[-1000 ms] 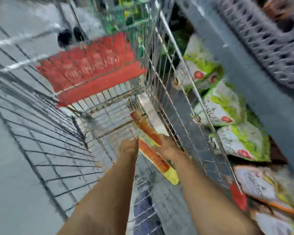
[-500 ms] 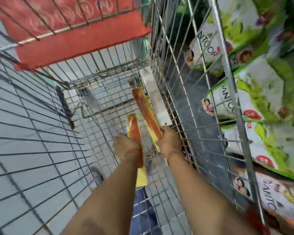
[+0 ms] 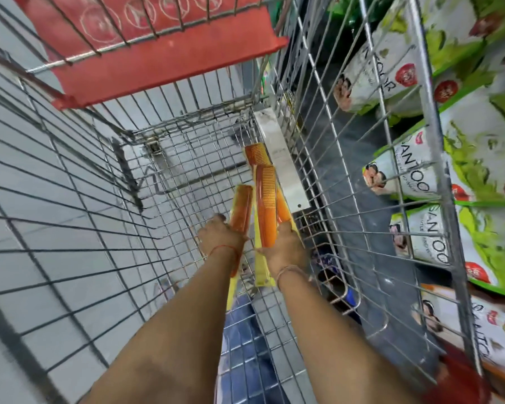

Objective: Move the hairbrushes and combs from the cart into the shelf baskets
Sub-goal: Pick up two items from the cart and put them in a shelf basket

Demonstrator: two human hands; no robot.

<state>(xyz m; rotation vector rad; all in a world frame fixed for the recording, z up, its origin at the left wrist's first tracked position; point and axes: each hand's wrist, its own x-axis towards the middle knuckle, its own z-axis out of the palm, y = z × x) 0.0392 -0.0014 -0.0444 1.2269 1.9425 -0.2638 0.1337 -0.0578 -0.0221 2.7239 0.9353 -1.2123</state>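
Orange combs (image 3: 265,205) on yellow cards, seemingly 3, fingers of both hands curled around them

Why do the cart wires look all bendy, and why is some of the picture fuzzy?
In the head view, the wide lens bows the cart wires outward near the edges. The orange combs in the middle are fairly sharp, while the forearms near the bottom and the green packets on the right are smeared with blur.

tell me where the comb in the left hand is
In the head view, the comb is low inside the cart, gripped by the left hand, just left of the right hand's combs.
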